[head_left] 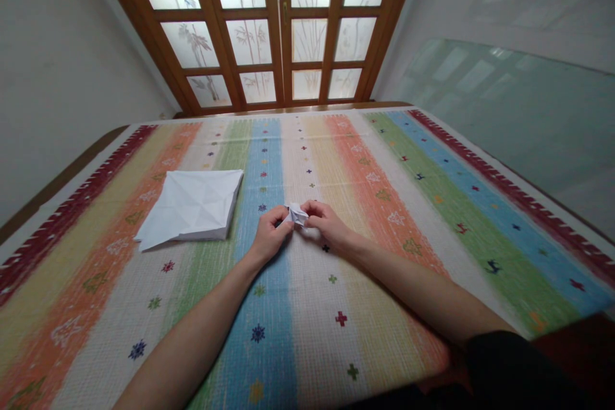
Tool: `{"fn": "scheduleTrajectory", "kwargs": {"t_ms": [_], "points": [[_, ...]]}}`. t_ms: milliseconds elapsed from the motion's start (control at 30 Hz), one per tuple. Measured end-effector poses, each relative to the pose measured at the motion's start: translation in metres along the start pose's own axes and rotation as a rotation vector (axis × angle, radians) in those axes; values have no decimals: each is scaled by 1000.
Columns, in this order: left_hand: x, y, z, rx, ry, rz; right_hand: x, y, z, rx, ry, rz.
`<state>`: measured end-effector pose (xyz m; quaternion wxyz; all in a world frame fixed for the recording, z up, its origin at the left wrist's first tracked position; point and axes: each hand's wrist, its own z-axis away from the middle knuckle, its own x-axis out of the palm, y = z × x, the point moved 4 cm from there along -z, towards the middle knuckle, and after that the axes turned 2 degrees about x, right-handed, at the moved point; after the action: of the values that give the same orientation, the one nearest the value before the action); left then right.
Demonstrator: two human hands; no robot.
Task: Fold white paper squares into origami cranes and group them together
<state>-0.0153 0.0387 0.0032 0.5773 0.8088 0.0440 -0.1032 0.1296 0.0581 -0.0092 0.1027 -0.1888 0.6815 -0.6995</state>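
Observation:
Both my hands meet near the middle of the table over a small folded piece of white paper (pixel 297 214). My left hand (pixel 270 232) pinches its left side with fingers curled. My right hand (pixel 325 223) pinches its right side, fingers pressed together. The paper is crumpled into a small folded shape and partly hidden by my fingers. A stack of white creased paper sheets (pixel 192 207) lies flat to the left of my left hand, apart from it.
A striped, many-coloured tablecloth (pixel 413 205) covers the table. A wooden door with frosted glass panes (pixel 276 32) stands behind the far edge. A glass sheet (pixel 519 115) leans at the right wall. White wall on the left.

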Motion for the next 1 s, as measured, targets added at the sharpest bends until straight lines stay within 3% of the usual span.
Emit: {"fn": "scheduleTrajectory", "kwargs": {"t_ms": [133,233,400,533,800,1000], "points": [[1,0,1,-8,-21,19,-2,2,0,19,46,31],[-1,-7,-2,-115,-33,178,-3,4,-1,40,39,-2],[-16,-23,-10,-341,225,709,-14,5,-6,106,55,-291],[-20,-27,-12,-430,326,934,-18,4,-7,171,-20,-410],[-22,-33,-13,-421,342,1009,-33,10,-10,241,36,-359],[-25,-35,-15,-424,393,999,-37,7,-12,181,39,-455]]}}
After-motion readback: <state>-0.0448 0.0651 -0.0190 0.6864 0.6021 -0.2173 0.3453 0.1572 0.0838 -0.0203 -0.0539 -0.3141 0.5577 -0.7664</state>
